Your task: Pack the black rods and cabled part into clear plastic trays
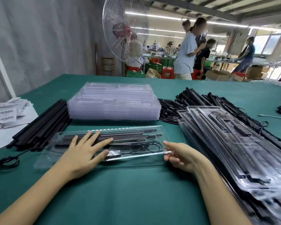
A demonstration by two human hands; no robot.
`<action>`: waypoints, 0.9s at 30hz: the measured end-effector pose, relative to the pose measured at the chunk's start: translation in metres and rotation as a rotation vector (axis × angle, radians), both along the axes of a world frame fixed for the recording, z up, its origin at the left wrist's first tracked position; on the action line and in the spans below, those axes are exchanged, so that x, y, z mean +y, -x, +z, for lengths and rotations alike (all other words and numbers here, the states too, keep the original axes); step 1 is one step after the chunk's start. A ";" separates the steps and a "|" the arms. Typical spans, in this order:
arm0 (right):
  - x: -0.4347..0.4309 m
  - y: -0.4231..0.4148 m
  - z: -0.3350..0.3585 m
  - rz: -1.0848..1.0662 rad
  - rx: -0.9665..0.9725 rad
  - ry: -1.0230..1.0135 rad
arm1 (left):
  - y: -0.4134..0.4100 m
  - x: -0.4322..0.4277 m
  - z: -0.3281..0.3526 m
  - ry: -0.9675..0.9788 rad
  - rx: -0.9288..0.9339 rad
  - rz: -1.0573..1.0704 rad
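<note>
A clear plastic tray [47, 157] lies on the green table in front of me, holding several black rods [133, 133] and a cabled part [146, 146] with a coiled black wire. My left hand [84, 150] lies flat with spread fingers on the tray's left half, pressing on the rods. My right hand [180, 155] is at the tray's right end, its fingers pinching the raised clear front edge there.
A stack of empty clear trays [113, 101] stands behind. Loose black rods [40, 125] lie at left, barcode labels [6, 114] beyond them. Filled trays [230, 143] pile at right over more black parts [193, 98]. A fan [125, 30] and people stand beyond the table.
</note>
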State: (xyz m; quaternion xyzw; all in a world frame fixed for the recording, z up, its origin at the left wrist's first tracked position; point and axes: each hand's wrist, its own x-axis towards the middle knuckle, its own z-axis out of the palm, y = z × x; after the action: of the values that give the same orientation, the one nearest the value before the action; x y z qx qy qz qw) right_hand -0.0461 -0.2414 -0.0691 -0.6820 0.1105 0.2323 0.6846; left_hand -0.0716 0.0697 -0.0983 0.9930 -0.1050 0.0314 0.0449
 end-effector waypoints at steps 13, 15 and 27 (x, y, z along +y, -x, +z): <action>0.007 -0.006 -0.013 -0.161 -0.203 0.191 | -0.001 0.003 -0.002 -0.134 0.054 -0.044; 0.006 -0.006 -0.013 -0.201 -0.204 0.197 | -0.001 0.001 -0.001 -0.129 0.038 -0.046; 0.008 -0.002 -0.017 -0.273 -0.275 0.269 | 0.001 -0.005 -0.004 -0.111 0.009 -0.057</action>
State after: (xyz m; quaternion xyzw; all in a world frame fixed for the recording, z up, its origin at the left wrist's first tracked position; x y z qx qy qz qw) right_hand -0.0440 -0.2331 -0.0862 -0.7710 0.1375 0.0256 0.6213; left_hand -0.0729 0.0644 -0.1019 0.9907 -0.1345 0.0198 -0.0090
